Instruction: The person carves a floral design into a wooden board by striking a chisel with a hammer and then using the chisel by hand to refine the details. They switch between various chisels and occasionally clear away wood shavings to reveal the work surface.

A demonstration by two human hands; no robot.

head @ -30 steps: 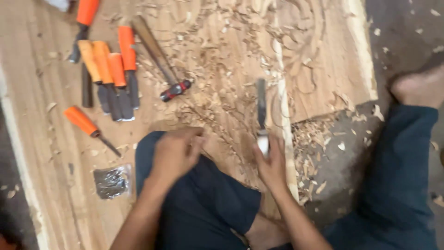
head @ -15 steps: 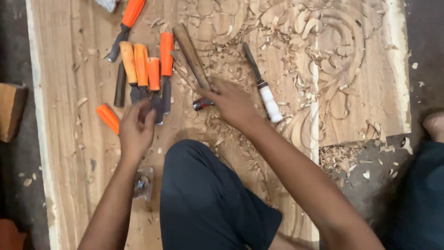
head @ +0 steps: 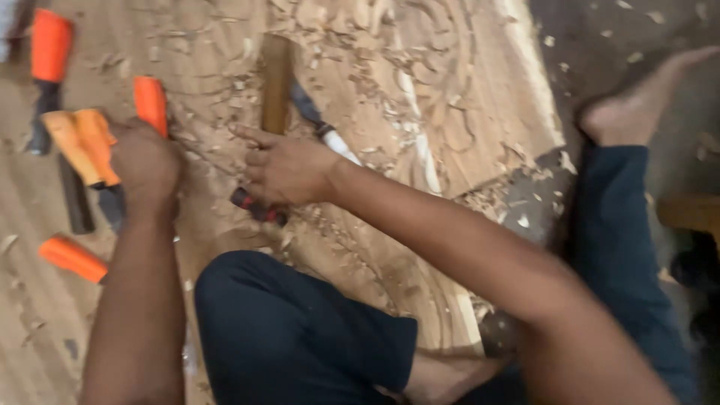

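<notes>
1. the right hand lies over the lower end of a wooden-handled mallet; the fingers are curled on it, though the blur hides how tight the grip is.
2. the mallet's handle runs up from that hand, and a red and black part shows just below the knuckles.
3. the left hand, left of the mallet, is closed around an orange-handled chisel, its handle poking up above the fist.
4. more orange-handled chisels lie further left of the mallet, just beside the left hand.
5. a white-handled knife lies touching the mallet's right side.
6. everything rests on a carved wooden board strewn with shavings.
</notes>
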